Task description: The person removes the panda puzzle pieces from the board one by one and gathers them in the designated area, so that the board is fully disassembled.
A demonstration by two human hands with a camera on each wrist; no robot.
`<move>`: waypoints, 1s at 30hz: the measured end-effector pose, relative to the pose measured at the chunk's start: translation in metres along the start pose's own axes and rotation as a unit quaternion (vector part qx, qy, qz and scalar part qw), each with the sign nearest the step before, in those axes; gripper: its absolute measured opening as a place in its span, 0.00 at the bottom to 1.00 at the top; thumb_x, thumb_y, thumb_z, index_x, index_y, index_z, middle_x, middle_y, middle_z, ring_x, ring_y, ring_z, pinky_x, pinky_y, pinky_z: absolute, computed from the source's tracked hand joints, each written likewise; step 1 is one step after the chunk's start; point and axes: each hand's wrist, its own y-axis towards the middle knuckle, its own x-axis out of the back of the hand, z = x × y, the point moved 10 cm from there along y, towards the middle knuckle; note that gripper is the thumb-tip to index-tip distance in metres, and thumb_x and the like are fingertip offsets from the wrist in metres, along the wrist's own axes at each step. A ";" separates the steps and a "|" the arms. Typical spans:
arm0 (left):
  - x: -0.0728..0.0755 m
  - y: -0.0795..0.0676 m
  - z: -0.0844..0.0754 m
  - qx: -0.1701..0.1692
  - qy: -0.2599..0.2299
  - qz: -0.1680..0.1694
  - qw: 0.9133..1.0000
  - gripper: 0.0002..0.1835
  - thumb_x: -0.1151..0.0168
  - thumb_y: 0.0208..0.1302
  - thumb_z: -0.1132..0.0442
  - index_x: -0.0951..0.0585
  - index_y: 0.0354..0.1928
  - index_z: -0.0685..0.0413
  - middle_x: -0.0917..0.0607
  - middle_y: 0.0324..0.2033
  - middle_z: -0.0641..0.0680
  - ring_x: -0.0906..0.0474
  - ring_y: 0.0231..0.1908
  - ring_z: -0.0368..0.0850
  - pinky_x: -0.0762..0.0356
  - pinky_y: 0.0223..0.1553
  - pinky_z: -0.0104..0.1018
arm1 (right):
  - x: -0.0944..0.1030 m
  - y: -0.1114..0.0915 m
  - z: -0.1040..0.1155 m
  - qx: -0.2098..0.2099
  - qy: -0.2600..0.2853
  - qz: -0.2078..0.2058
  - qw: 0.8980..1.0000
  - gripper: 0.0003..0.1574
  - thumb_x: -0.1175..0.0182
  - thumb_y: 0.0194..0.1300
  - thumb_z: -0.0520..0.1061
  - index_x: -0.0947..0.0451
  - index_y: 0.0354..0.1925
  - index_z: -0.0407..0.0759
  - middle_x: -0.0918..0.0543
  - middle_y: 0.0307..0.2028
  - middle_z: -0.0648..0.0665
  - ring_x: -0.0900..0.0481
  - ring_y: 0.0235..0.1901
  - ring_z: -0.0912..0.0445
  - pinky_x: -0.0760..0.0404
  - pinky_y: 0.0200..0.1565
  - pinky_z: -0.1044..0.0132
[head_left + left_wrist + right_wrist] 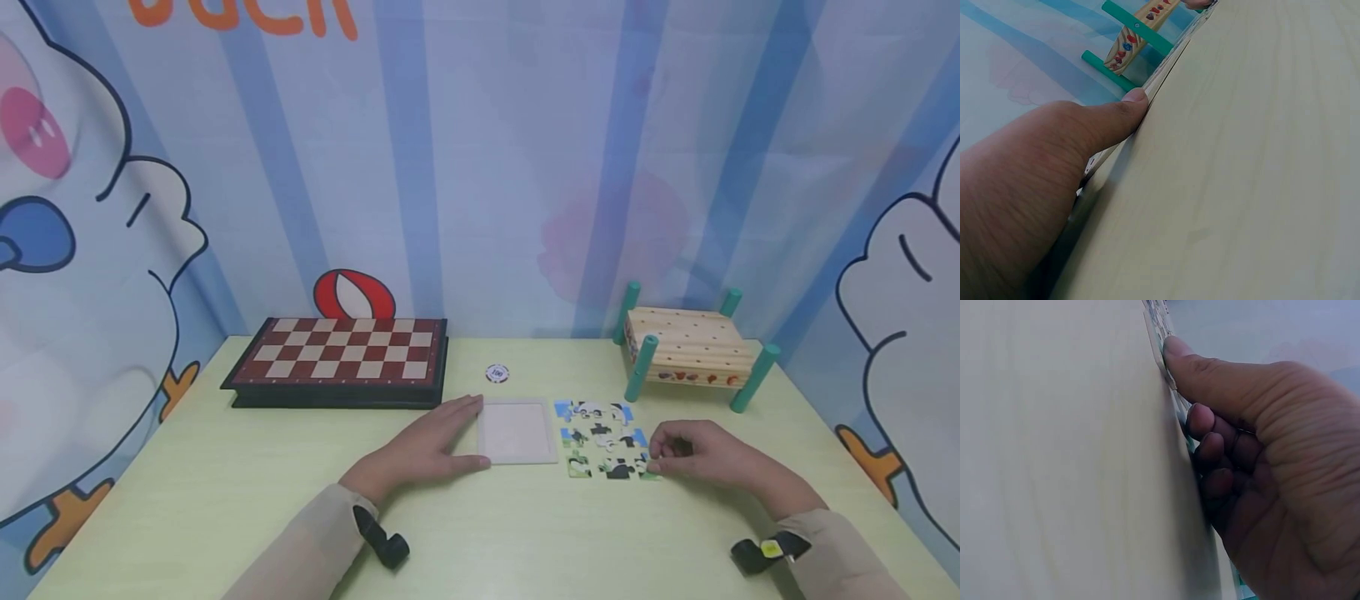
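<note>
My left hand (422,447) lies beside a shallow white puzzle frame (517,432), its fairly straight fingers and thumb touching the left edge. To the right of the frame, several panda puzzle pieces (617,469) lie apart in loose rows, printed in black, white, blue and green. My right hand (708,454) pinches the lower right puzzle piece (649,472) between thumb and index finger. In the right wrist view the thumb (1219,375) presses on a thin edge of that piece while the other fingers curl in below. The left wrist view shows the left thumb (1113,122) against the frame's edge.
A checkered game board (341,354) on a dark box stands at the back left. Behind the frame lies a round chip (497,372) marked 100. A small wooden stand (690,346) with green legs is at the back right, near a printed blue curtain (495,167).
</note>
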 end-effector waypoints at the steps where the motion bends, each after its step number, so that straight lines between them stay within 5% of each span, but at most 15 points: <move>1: 0.000 0.000 0.000 -0.001 -0.001 0.000 1.000 0.53 0.47 0.62 0.25 0.45 0.80 0.48 0.44 0.78 0.47 0.52 0.77 0.45 0.48 0.75 0.46 | 0.000 0.000 -0.001 -0.001 0.003 0.000 1.000 0.11 0.31 0.65 0.53 0.21 0.37 0.51 0.25 0.26 0.53 0.28 0.28 0.60 0.28 0.29 0.65; 22: -0.001 0.000 -0.003 -0.005 -0.010 -0.002 1.000 0.52 0.48 0.62 0.25 0.45 0.80 0.49 0.47 0.79 0.45 0.53 0.77 0.46 0.49 0.75 0.46 | 0.006 0.001 0.003 0.030 0.006 -0.034 0.999 0.02 0.36 0.70 0.47 0.20 0.39 0.56 0.19 0.31 0.54 0.24 0.29 0.60 0.23 0.29 0.67; 30: -0.003 -0.004 -0.001 -0.010 -0.032 -0.001 0.999 0.51 0.48 0.63 0.25 0.45 0.80 0.47 0.49 0.79 0.43 0.53 0.77 0.45 0.47 0.75 0.48 | 0.013 0.014 0.047 0.104 -0.042 -0.088 0.990 0.09 0.38 0.73 0.46 0.19 0.50 0.49 0.15 0.43 0.53 0.19 0.42 0.57 0.16 0.42 0.59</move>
